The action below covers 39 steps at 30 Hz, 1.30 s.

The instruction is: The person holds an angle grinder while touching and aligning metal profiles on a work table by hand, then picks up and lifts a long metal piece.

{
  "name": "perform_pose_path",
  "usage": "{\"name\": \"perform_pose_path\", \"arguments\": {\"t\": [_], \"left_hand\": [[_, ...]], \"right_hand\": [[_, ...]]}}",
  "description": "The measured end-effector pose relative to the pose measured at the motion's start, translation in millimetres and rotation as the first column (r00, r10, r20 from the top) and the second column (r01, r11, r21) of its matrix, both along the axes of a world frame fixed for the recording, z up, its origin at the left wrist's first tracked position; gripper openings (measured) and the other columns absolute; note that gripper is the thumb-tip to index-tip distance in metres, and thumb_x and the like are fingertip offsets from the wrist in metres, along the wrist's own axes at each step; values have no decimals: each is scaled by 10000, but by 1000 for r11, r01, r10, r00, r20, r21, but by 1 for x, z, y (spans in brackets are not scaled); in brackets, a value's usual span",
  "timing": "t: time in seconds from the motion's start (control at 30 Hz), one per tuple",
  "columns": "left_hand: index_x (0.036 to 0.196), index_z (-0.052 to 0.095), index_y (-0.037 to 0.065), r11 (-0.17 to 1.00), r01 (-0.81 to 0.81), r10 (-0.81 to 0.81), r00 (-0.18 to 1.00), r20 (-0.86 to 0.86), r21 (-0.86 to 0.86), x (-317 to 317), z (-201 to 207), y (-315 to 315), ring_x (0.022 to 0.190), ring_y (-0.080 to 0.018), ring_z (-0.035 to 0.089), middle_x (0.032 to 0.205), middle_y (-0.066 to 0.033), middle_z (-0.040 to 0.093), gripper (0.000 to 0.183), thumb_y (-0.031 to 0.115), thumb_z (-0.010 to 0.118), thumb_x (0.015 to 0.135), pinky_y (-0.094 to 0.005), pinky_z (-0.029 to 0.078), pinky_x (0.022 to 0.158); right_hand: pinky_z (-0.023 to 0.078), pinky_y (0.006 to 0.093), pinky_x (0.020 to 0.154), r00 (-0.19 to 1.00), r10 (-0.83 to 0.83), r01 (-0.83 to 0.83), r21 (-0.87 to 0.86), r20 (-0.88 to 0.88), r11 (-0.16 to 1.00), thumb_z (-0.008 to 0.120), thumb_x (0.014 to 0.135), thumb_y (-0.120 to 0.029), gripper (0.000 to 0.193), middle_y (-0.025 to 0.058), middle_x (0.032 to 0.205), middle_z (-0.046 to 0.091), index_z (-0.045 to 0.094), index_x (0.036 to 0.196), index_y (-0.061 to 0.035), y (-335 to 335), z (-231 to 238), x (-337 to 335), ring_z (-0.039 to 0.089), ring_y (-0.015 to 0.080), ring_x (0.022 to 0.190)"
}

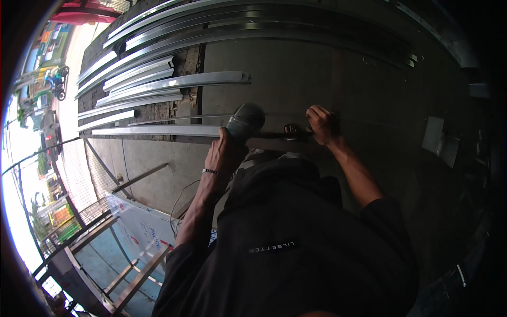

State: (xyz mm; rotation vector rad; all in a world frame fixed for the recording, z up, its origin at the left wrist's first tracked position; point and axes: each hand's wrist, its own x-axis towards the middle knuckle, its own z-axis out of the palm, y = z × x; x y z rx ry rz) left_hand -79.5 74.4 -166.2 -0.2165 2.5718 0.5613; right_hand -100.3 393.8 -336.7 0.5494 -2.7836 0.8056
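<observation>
My left hand (224, 150) is closed round a grey-green power tool (238, 128) with a dark, rounded end; its exact kind is too dim to tell. Just left of the tool, a long silver metal profile (158, 130) lies along the near edge of a rough wooden bench (189, 59). Thinner and dull, a metal strip (185, 119) runs behind it toward the tool. My right hand (323, 125) hangs to the right of the tool with its fingers curled in; whatever they may hold is hidden. Below the hands, a foot in a sandal (290, 129) partly shows.
More silver metal profiles (174, 82) lie across the bench, the longest at the far side. A film-covered sheet (140, 224) and a metal frame (134, 280) stand at lower left. Pale sheet pieces (441, 141) lie on the floor at right. A mesh fence (79, 174) borders the street.
</observation>
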Motion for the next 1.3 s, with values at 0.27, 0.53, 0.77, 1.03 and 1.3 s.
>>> {"name": "perform_pose_path", "arguments": {"t": [0.27, 0.53, 0.77, 1.03, 1.3], "left_hand": [[1153, 495, -84, 993, -90, 87, 995, -42, -78, -8, 3, -26, 947, -523, 715, 941, -368, 716, 482, 180, 741, 834, -564, 582, 787], [1181, 458, -107, 998, 55, -56, 997, 51, 18, 0, -4, 35, 932, -529, 714, 921, -333, 715, 572, 175, 795, 816, -544, 579, 759], [1162, 432, -107, 1000, 18, -18, 999, 28, -10, -6, 3, 22, 919, -550, 708, 907, -376, 698, 529, 155, 748, 829, -561, 585, 760], [1214, 436, -76, 991, 133, -133, 991, -21, 22, 1, -8, 39, 1026, -530, 686, 981, -375, 684, 576, 211, 763, 837, -583, 553, 861], [1241, 480, -61, 984, -92, 90, 996, 18, 150, 7, 44, 15, 1056, -496, 701, 1047, -335, 716, 606, 242, 802, 826, -523, 562, 876]], "right_hand": [[606, 397, 691, 1000, -8, 7, 13, 18, 1000, 719, 845, -41, 88, 42, 897, 673, 649, 881, -81, -1, 7, 1, 725, 242, 882], [623, 387, 710, 1000, -1, 1, 26, 13, 1000, 715, 850, -54, 70, 38, 912, 678, 658, 880, -80, -3, 4, 1, 733, 225, 904], [626, 382, 717, 1000, -20, 20, 27, 2, 999, 698, 850, -43, 55, 42, 898, 672, 658, 867, -78, -3, 7, 0, 733, 224, 894], [624, 383, 694, 1000, -17, 17, 22, -1, 1000, 694, 849, -47, 56, 47, 877, 660, 651, 854, -83, -5, 10, 0, 727, 223, 886], [483, 419, 1004, 951, 129, -116, -62, 280, 991, 768, 891, -238, 179, 38, 934, 722, 752, 861, -62, -7, 8, -35, 644, 250, 1052]]}}
